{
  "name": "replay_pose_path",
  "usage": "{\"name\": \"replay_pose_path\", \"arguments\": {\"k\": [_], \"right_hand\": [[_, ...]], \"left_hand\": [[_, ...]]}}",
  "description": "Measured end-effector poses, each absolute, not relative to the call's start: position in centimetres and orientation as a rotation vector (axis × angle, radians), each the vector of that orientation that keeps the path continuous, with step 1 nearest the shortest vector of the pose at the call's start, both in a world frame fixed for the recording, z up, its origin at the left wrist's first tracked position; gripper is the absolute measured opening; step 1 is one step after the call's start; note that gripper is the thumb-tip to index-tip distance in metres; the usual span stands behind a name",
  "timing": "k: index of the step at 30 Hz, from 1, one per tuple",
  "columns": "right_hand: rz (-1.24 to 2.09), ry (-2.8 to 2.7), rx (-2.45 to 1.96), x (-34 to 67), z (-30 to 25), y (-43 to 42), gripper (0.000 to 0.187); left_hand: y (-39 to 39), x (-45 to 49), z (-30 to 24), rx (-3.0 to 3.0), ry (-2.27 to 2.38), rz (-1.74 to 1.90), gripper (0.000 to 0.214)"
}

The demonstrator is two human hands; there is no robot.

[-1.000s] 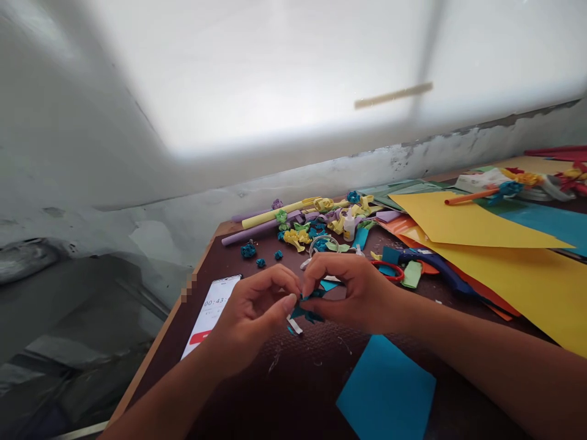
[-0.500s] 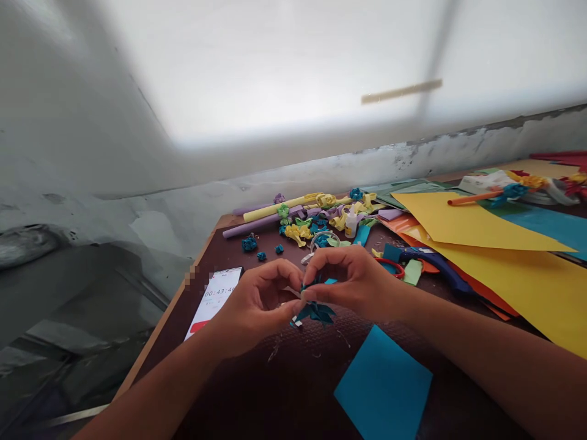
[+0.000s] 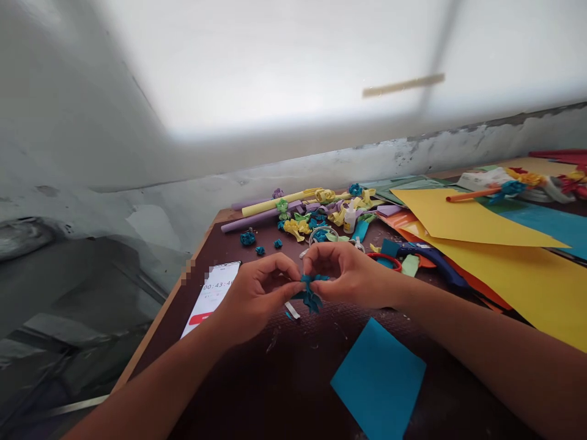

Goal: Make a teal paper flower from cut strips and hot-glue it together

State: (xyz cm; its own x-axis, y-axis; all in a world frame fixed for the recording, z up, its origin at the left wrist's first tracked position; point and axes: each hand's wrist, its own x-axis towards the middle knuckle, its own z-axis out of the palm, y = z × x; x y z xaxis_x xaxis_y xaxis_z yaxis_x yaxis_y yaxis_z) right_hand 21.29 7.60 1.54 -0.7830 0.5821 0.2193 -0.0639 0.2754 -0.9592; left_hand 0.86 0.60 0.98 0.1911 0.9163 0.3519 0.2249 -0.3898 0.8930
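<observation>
Between my two hands is a small blue paper flower with crumpled, pointed petals, held just above the table. My left hand pinches its left side between thumb and fingertips. From the other side, my right hand grips the flower's edge with thumb and forefinger. Part of the flower is hidden by the fingertips. Below my right wrist a blue paper sheet lies flat on the dark table. A white paper strip rests on the table close to my left fingertips.
A phone showing a timer lies left of my left hand. Behind my hands are rolled paper tubes, crumpled paper flowers, a glue bottle and scissors. Yellow paper sheets are stacked at the right.
The blue flower has turned in my fingers, and its crumpled petals now show more between the fingertips. My right hand has shifted slightly; the view has moved a little.
</observation>
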Motion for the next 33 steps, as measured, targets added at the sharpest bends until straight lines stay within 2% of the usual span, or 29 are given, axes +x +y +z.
{"name": "replay_pose_path", "arguments": {"k": [8, 14, 18, 26, 33], "right_hand": [[1.563, -2.023, -0.426, 21.2, 1.2, 7.3, 0.019], [1.261, -2.137, -0.422, 21.6, 1.6, 7.6, 0.011], [1.102, -2.109, -0.492, 21.6, 1.5, 7.5, 0.007], [1.078, -2.034, -0.524, 21.0, 0.6, 7.7, 0.007], [0.735, -2.07, -0.571, 20.8, 0.5, 7.3, 0.013]], "left_hand": [[0.2, 0.9, 1.0, 1.754, 1.011, 1.203, 0.009], [0.5, 0.8, 0.3, 1.779, 1.113, 1.237, 0.007], [0.6, 1.0, 0.1, 1.829, 1.12, 1.407, 0.009], [0.4, 1.2, 0.3, 1.847, 1.239, 1.374, 0.009], [0.3, 1.9, -0.3, 2.22, 1.375, 1.573, 0.012]]}}
